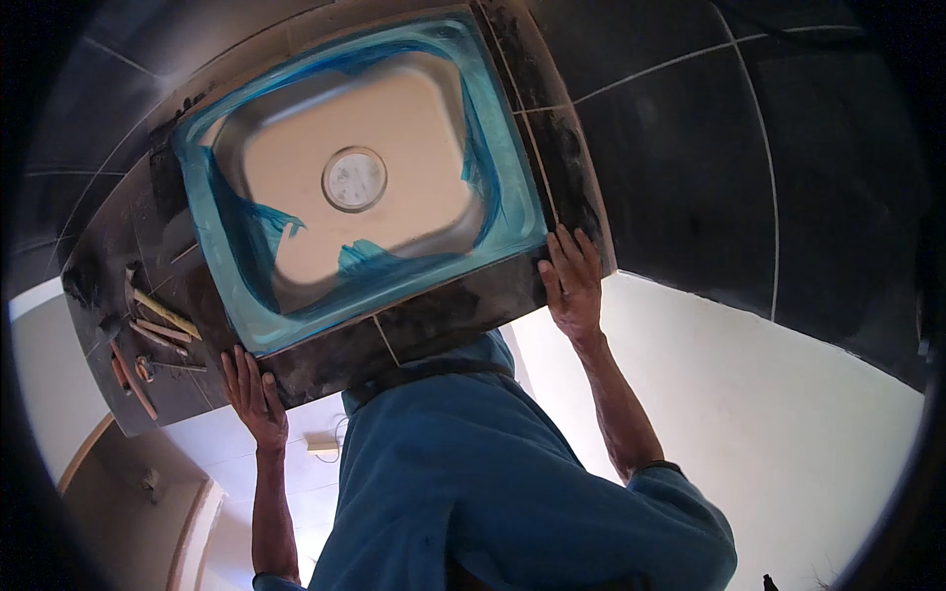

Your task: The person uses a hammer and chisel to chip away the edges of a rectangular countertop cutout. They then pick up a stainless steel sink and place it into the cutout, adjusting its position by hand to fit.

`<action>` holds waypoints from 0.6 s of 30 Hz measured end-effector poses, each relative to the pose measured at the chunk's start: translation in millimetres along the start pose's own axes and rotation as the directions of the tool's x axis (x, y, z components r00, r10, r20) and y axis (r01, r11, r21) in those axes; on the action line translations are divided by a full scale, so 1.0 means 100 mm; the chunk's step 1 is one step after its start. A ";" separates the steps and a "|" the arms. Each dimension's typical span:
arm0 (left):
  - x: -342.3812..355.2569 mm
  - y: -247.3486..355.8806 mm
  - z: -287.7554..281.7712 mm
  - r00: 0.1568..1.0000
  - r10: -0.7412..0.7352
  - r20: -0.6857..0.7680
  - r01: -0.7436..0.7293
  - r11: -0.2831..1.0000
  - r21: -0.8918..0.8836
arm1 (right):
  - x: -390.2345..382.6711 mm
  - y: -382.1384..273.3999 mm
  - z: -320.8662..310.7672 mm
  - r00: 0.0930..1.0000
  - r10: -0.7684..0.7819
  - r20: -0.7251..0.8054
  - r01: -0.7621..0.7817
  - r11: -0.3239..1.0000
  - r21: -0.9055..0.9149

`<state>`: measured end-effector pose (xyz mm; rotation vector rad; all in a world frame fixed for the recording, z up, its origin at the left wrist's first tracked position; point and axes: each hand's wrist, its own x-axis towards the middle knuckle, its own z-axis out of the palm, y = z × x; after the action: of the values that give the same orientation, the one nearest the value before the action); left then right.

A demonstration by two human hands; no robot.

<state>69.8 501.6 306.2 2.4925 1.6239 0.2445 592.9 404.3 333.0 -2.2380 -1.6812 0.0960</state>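
A metal sink point(286, 197) is set in a dark tiled countertop point(434, 313). Blue protective film point(212, 236) covers its rim and hangs torn into the basin, baring the bottom around a round drain point(355, 179). My left hand point(256, 396) rests on the counter's front edge by the sink's near left corner, fingers stretched out. By the near right corner, my right hand point(574, 286) lies on the counter with its fingers extended. Neither hand holds anything.
On the counter's left part lie a hammer point(163, 310) with a pale handle and several stick-like tools point(133, 379). Dark tiled walls point(670, 148) rise behind and to the right. A small pale box with a cord point(322, 447) is on the floor.
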 end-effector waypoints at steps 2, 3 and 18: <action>0.01 -0.02 0.02 0.999 0.027 -0.021 -0.027 1.000 0.008 | -0.01 -0.05 -0.01 0.999 -0.033 -0.008 0.033 0.997 -0.072; 0.02 -0.02 0.02 0.999 0.042 -0.034 -0.041 0.999 0.012 | -0.01 -0.06 0.00 0.999 -0.033 -0.015 0.031 0.995 -0.095; 0.24 0.17 -0.05 0.961 -0.211 -0.181 0.122 0.905 -0.408 | 0.64 0.41 -0.17 0.869 0.239 0.433 -0.440 0.772 0.458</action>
<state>93.3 517.1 316.0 2.0680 1.6575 0.7691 654.1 450.4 345.5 -2.1114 -1.1401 0.9971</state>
